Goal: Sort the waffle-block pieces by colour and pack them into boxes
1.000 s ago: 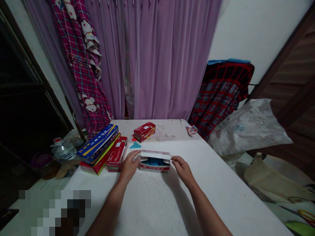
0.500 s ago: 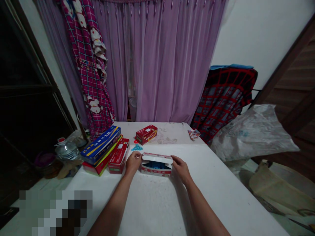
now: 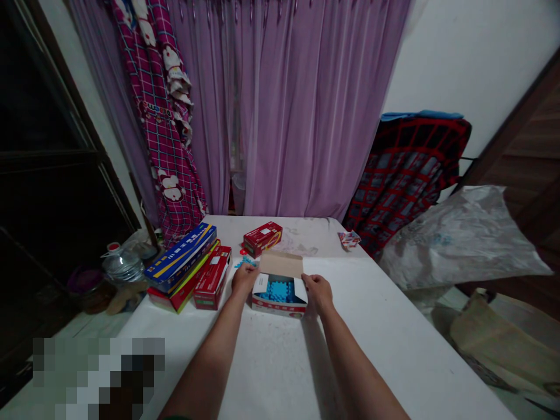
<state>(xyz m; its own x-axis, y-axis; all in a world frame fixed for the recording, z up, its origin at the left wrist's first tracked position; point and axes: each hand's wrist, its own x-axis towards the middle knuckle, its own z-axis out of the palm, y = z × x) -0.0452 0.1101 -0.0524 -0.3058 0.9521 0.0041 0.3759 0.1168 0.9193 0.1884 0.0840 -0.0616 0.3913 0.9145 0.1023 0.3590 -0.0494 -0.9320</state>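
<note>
A small red and white carton point(image 3: 280, 306) lies on the white table point(image 3: 271, 361) with its lid flap point(image 3: 280, 263) raised upright, brown inside showing. Blue pieces point(image 3: 278, 290) fill the carton. My left hand point(image 3: 244, 278) pinches the left corner of the lid flap. My right hand point(image 3: 318, 290) grips the carton's right end, fingers curled on its side flap.
A stack of red, blue and yellow boxes point(image 3: 188, 267) lies left of the carton. Another red box point(image 3: 262, 237) sits behind it, with loose blue pieces point(image 3: 241, 262) beside. A crumpled wrapper point(image 3: 350, 238) lies far right. A water bottle point(image 3: 120, 263) stands off the table's left edge.
The carton's lid went from nearly closed to swung up and open, showing the blue pieces. Both hands stayed at the carton's ends.
</note>
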